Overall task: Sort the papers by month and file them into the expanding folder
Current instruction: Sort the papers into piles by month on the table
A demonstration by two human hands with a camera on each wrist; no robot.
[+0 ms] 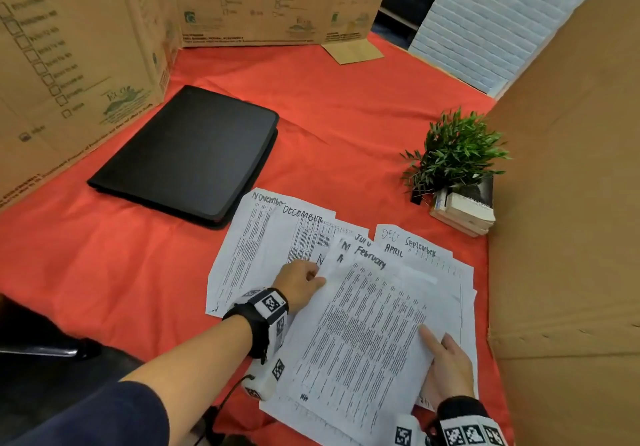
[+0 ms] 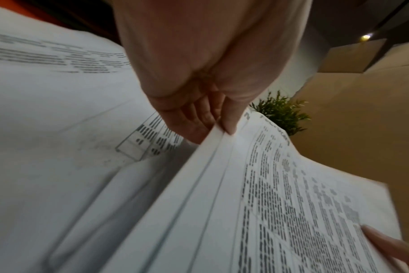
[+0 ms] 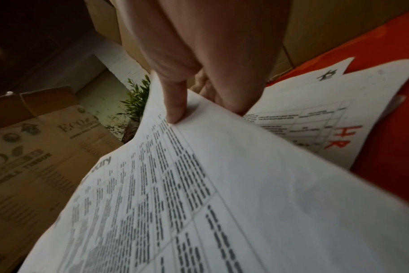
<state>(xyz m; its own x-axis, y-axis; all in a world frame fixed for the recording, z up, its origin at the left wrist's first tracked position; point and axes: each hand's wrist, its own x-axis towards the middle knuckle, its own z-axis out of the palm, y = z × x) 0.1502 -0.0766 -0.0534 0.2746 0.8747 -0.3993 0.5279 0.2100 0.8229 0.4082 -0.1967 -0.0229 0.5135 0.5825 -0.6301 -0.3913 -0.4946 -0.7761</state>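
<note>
Head view: the papers (image 1: 346, 289) lie fanned on the red worktop (image 1: 138, 272), just in front of the closed black folder (image 1: 187, 154). The left hand (image 1: 299, 284) has its grip pinched on the left edge of the February sheet (image 1: 367, 327); the right hand (image 1: 446, 369) pinches that sheet's right edge, thumb on top.
</note>
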